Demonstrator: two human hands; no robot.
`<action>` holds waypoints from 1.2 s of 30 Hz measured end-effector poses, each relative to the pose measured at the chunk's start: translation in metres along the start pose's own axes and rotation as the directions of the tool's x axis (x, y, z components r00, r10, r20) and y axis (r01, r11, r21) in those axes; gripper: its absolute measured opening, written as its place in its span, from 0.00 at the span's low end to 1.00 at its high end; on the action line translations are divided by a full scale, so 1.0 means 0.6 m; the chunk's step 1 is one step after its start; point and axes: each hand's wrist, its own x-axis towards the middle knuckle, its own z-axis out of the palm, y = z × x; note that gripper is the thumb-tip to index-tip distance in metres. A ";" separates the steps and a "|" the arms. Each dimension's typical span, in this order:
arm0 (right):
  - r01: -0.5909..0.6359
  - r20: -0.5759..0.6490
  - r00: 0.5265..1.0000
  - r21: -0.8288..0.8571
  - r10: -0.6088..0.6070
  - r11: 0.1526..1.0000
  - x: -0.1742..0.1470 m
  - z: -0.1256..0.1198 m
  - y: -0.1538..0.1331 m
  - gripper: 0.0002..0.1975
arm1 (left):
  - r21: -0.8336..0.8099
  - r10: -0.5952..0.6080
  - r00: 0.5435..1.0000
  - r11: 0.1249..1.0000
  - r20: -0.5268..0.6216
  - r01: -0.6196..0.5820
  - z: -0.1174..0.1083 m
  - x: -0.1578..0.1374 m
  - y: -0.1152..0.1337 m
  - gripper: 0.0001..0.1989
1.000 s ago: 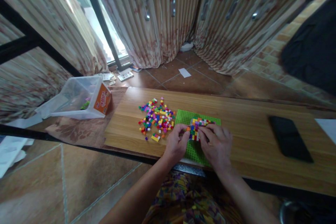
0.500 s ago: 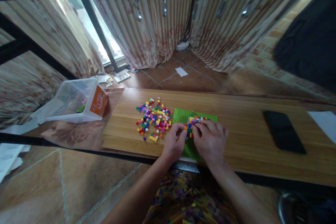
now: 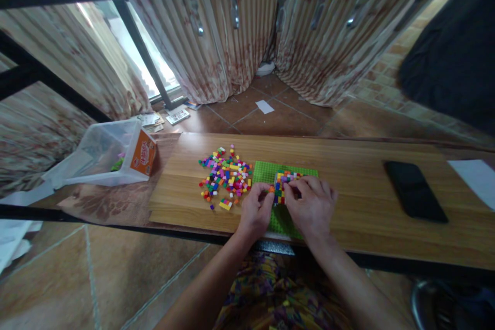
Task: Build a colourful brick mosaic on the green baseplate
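Note:
A green studded baseplate [image 3: 265, 167] lies on the wooden board. On it stands a low structure of multicoloured toy bricks [image 3: 279, 193]. My left hand [image 3: 256, 210] is at the structure's left side, thumb and forefinger closed on a small orange brick [image 3: 271, 188]. My right hand [image 3: 312, 205] rests over the structure's right part and covers some of it. Its thumb and forefinger are pinched at the bricks; what lies between them is hidden. A pile of loose toy bricks [image 3: 228, 172] is spread left of the baseplate, with a small yellow-based brick cluster [image 3: 226, 204] near it.
The wooden board [image 3: 359, 185] carries a black phone-like slab [image 3: 415, 191] at right, beside white paper [image 3: 474, 178]. A clear plastic bin [image 3: 104, 178] with an orange label stands at left. A dark metal bar [image 3: 174, 234] runs along the front edge.
The view has shifted slightly. Both hands stay at the brick structure in nearly the same pose, the right fingers moving only a little.

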 end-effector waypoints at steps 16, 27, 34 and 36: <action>0.107 -0.024 0.994 0.216 -0.105 0.971 -0.021 0.017 0.021 0.08 | 0.008 -0.009 1.000 1.000 -0.007 0.009 0.000 -0.001 0.006 0.06; 0.126 -0.016 0.992 0.322 -0.128 0.938 -0.022 0.032 0.028 0.11 | 0.012 -0.023 1.000 1.000 -0.005 0.023 0.001 -0.002 0.007 0.06; 0.124 -0.014 0.992 0.332 -0.127 0.935 -0.023 0.034 0.028 0.12 | 0.016 -0.018 1.000 1.000 -0.010 0.018 0.001 -0.001 0.008 0.07; 0.124 0.000 0.991 0.331 -0.131 0.936 -0.022 0.035 0.028 0.12 | 0.000 -0.021 0.999 1.000 -0.026 0.021 0.002 0.001 0.007 0.06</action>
